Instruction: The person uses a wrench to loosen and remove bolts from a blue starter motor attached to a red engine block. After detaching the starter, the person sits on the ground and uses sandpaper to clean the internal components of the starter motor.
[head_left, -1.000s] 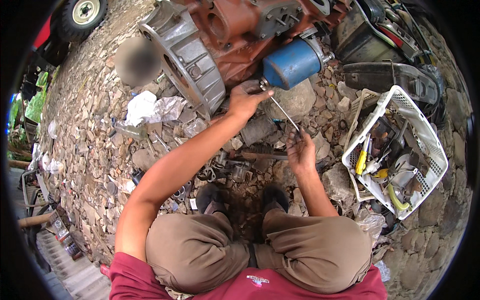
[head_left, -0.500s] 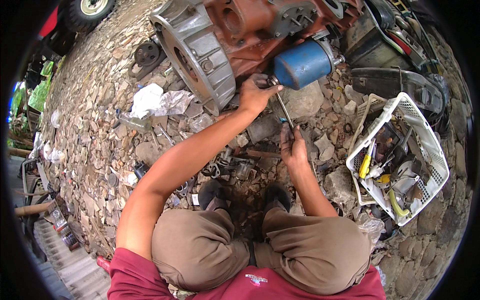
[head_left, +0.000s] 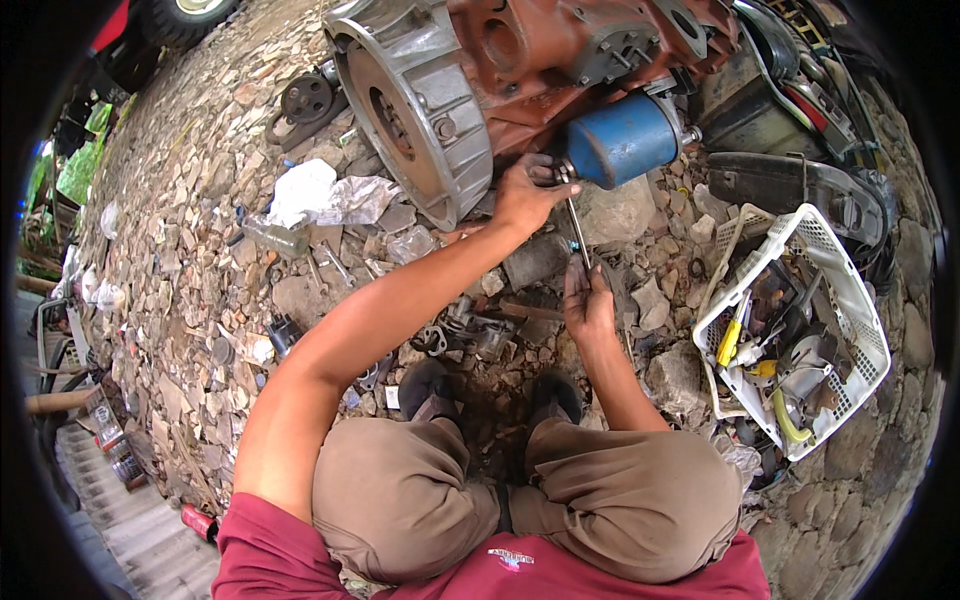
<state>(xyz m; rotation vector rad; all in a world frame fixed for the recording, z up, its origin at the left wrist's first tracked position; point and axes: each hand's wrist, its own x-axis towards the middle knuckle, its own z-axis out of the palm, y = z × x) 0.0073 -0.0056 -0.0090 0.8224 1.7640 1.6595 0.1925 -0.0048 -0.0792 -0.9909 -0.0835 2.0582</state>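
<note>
A blue cylindrical canister (head_left: 625, 140), likely an oil filter housing, is fixed to the side of a reddish-brown engine block (head_left: 520, 95). At its left end my left hand (head_left: 535, 195) is closed round the head of a long metal wrench (head_left: 578, 225), right at the canister's end fitting. The fingertips partly hide how the wrench sits there. Below, my right hand (head_left: 590, 305) is closed on the wrench's lower end, its fingers pressed along the shaft. A grey metal bell housing (head_left: 440, 100) stands just left of the engine block, beyond my left forearm.
To the right, a white plastic basket (head_left: 862, 335) holds tools and metal parts, beside a black plastic part (head_left: 790, 185). Stones cover the ground. A white plastic bag (head_left: 305, 195), a glass bottle (head_left: 275, 237) and a greasy metal part (head_left: 480, 330) lie about.
The view has shifted slightly, so the engine and canister sit a little lower and further right. Both hands keep their grip, and the wrench stands a little more upright.
</note>
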